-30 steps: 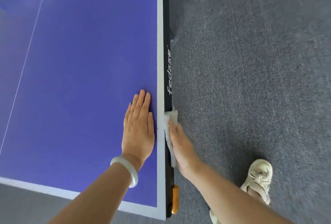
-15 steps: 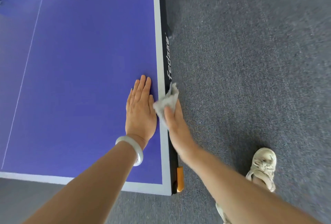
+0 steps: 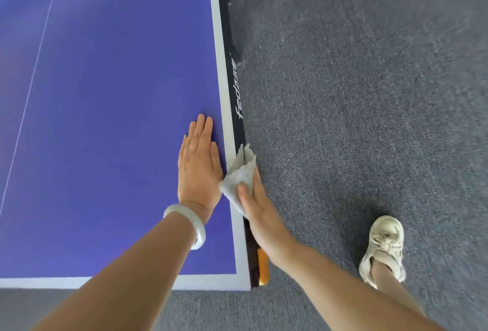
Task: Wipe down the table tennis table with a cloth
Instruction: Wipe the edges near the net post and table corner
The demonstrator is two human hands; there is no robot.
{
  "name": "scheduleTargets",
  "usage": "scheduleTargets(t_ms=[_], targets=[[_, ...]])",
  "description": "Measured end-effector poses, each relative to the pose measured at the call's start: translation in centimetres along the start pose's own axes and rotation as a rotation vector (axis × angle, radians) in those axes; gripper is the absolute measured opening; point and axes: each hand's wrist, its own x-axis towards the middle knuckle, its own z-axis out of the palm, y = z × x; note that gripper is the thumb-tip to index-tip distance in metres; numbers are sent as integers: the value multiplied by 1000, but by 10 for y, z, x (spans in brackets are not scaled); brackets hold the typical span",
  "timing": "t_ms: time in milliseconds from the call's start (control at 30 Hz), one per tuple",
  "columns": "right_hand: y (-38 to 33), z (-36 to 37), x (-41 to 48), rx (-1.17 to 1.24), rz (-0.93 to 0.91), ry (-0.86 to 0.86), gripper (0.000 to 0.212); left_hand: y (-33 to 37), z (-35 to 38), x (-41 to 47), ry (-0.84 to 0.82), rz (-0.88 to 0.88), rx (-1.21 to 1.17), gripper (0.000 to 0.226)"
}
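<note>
My left hand [image 3: 200, 169] lay flat, fingers extended, on the table tennis table [image 3: 105, 119]. My right hand [image 3: 260, 214] gripped the cloth [image 3: 239, 176] against its right edge.

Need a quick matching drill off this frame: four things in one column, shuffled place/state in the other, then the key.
Column 1
1. left hand
2. cloth
3. bracelet
4. shoe

Column 2
A. on the grey carpet, right of the table
B. flat, palm down on the purple tabletop
C. around the left wrist
D. gripped by the right hand against the table's side edge

Pairs: 1-B, 2-D, 3-C, 4-A
</note>
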Motion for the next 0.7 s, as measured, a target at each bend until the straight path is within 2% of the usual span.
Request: scheduleTargets(t_ms=[100,200,300,400,500,633,700], targets=[[-17,-11,53,-34,52,-7,55,-4,1,0,-8,-11,-9,49],[-41,-16,117,-99,129,69,50,-5,-1,0,-29,-1,17,51],[-63,-27,160,30,265,133,45,-2,-4,-2,-50,-1,25,53],[-78,-45,154,289,399,96,43,-1,-5,-3,-54,-24,22,55],[-93,-66,128,368,472,117,43,2,-7,-1,-64,-61,42,55],[-124,-89,91,273,525,116,42,14,-11,2,-143,-143,145,51],[-145,-102,78,149,541,105,40,30,-18,17,-176,-249,193,54]])
